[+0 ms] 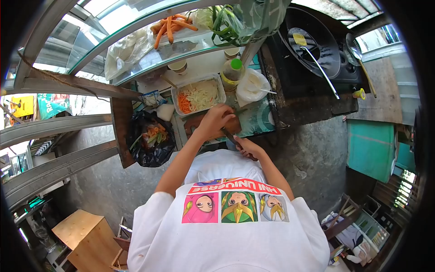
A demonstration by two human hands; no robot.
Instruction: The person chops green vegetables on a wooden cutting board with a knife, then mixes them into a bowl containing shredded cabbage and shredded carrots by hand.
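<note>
Knife clenched in R hand; L hand part-curled nr board.

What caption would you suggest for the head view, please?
Right hand grips a knife, left hand over a board, near a tub of shredded vegetables.

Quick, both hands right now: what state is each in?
Left hand: fingers curled over the wooden board; whether it grips anything can't be told.
Right hand: closed around what looks like a knife.
</note>
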